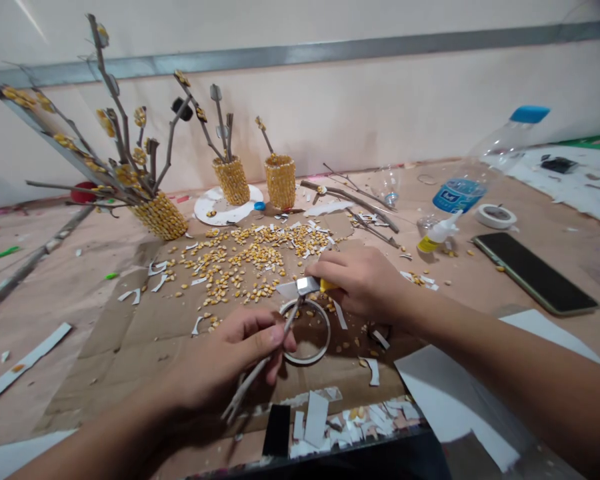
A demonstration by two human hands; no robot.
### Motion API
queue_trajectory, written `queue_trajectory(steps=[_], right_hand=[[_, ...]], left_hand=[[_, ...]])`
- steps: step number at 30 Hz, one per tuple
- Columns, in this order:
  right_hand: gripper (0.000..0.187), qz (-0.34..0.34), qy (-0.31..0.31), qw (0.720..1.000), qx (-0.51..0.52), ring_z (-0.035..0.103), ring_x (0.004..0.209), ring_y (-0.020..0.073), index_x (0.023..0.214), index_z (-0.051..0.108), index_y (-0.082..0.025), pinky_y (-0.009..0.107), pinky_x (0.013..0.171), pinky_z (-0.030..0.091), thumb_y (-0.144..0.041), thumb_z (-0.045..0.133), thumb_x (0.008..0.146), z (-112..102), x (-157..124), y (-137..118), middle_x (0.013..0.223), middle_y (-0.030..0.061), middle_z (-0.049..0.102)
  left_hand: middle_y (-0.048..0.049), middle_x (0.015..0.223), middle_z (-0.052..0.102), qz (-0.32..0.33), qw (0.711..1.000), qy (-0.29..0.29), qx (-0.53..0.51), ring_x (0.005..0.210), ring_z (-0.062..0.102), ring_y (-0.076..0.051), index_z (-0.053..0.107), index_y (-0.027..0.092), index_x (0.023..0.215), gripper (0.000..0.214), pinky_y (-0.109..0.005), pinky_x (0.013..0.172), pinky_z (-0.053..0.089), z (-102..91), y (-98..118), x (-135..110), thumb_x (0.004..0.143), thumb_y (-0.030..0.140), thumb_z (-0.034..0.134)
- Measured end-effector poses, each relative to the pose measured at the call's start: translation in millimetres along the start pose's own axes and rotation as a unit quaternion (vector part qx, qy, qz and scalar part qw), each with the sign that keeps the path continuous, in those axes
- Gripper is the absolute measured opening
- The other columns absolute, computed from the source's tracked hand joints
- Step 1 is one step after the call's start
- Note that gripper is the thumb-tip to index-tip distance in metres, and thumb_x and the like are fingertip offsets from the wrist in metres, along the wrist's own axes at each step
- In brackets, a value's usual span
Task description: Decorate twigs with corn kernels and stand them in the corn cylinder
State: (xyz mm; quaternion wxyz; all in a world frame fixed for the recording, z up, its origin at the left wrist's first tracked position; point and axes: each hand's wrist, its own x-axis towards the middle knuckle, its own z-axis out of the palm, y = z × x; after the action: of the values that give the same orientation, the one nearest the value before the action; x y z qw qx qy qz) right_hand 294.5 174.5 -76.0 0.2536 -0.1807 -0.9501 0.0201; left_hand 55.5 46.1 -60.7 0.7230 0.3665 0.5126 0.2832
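My left hand point(253, 340) is closed round a thin grey twig point(250, 385), which slants up to the right. My right hand point(365, 283) grips a yellow box cutter point(309, 286) with a metal collar. Its blade points left and meets the twig's upper end, or lies just behind it. Behind my left fingertips is a pale ring point(326, 343); whether those fingers touch it I cannot tell. Loose corn kernels point(250, 260) and white paper scraps are scattered on the brown cardboard point(120, 340) beyond my hands.
Corn-covered pots point(281, 183) with twigs stand along the back. To the right are a tilted plastic bottle point(460, 193), a glue bottle point(437, 233), a tape roll point(497, 216) and a phone point(535, 272). White paper point(460, 393) lies under my right forearm.
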Motion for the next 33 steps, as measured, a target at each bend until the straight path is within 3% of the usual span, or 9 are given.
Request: queue_trajectory(steps=[5, 10, 14, 22, 33], right_hand=[[0.026, 0.015, -0.040, 0.998, -0.056, 0.051, 0.070, 0.0174, 0.110, 0.073, -0.016, 0.032, 0.061, 0.023, -0.011, 0.053, 0.094, -7, 0, 7, 0.088, 0.0068, 0.072], [0.024, 0.029, -0.036, 0.997, -0.063, 0.051, 0.070, 0.0168, 0.110, 0.074, -0.015, 0.032, 0.061, 0.021, -0.012, 0.055, 0.095, -9, -2, 8, 0.090, 0.0071, 0.072], [0.025, 0.027, -0.023, 0.997, -0.067, 0.050, 0.069, 0.0165, 0.109, 0.075, -0.016, 0.032, 0.060, 0.021, -0.012, 0.054, 0.095, -10, -2, 8, 0.089, 0.0065, 0.072], [0.025, 0.031, -0.003, 0.996, -0.078, 0.050, 0.068, 0.0171, 0.107, 0.076, -0.015, 0.032, 0.059, 0.020, -0.013, 0.054, 0.096, -11, -2, 4, 0.090, 0.0072, 0.072], [0.027, 0.048, 0.000, 0.996, -0.079, 0.053, 0.070, 0.0169, 0.108, 0.076, -0.017, 0.032, 0.060, 0.024, -0.013, 0.052, 0.096, -14, -1, 5, 0.095, 0.0072, 0.076]], left_hand=[[0.0036, 0.049, 0.058, 0.002, 0.999, -0.021, -0.030, 0.042, 0.041, -0.009, 0.074, 0.016, 0.113, 0.052, -0.021, 0.043, 0.028, -3.7, -1, 0, 0.083, 0.057, 0.083], [0.0016, 0.048, 0.062, 0.003, 0.999, -0.015, -0.047, 0.041, 0.040, -0.009, 0.073, 0.011, 0.124, 0.050, -0.021, 0.043, 0.026, -2.9, 0, 0, 0.084, 0.039, 0.078], [0.0027, 0.044, 0.060, -0.005, 1.000, -0.002, -0.024, 0.036, 0.036, -0.009, 0.074, 0.013, 0.119, 0.043, -0.020, 0.039, 0.024, -0.2, 2, 2, 0.082, 0.034, 0.074], [0.0017, 0.044, 0.062, 0.004, 1.000, 0.008, -0.026, 0.033, 0.038, -0.009, 0.076, 0.016, 0.104, 0.027, -0.019, 0.037, 0.027, -0.3, -7, 10, 0.085, 0.034, 0.069], [0.0027, 0.044, 0.057, 0.025, 0.997, 0.026, -0.065, 0.034, 0.037, -0.010, 0.080, 0.014, 0.103, 0.035, -0.022, 0.036, 0.034, 4.2, -2, 7, 0.091, 0.046, 0.071]])
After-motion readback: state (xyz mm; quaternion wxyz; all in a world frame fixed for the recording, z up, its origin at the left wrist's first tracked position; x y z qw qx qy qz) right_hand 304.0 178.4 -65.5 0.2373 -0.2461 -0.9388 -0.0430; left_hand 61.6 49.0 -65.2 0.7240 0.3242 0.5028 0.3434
